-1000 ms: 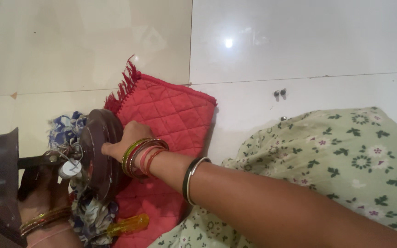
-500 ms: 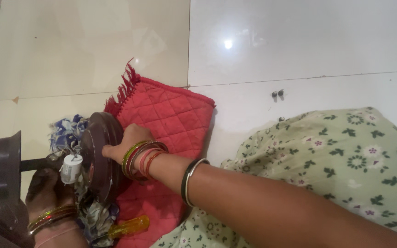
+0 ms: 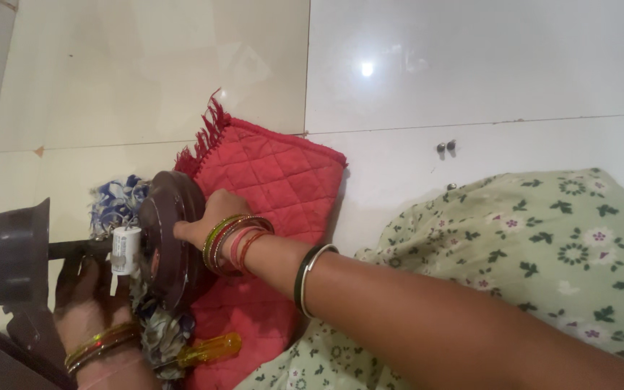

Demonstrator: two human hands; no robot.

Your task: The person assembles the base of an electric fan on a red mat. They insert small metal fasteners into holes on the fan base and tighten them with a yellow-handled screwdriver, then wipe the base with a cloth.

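Big glossy tiled floor (image 3: 471, 65) takes up most of the view, with a green floral cloth (image 3: 543, 253) over the lap on the right and a red quilted mat (image 3: 269, 180) with a fringe lying flat in the middle. On the mat's left edge sits the main thing, a dark brown ceiling fan motor (image 3: 167, 231), tipped on its side with its rod running left to a brown cup-shaped canopy (image 3: 5, 253); a blue patterned rag (image 3: 113, 202) is bunched under and behind it. My take: it's a round, heavy lump, so brace it against the mat and keep the rod level or it'll roll. The right hand (image 3: 214, 217) reaches across from the right, arm nearly straight, wrist stacked with bangles, fingers curled onto the motor's rim and pressing on it. The left hand (image 3: 92, 303) comes up from below, palm up under the rod, fingers wrapped loosely around it near a small white capacitor (image 3: 126, 249) hanging on wires. A yellow-handled screwdriver (image 3: 211, 349) lies by the mat's lower edge, and two little screws (image 3: 445, 146) sit well apart on the tiles.
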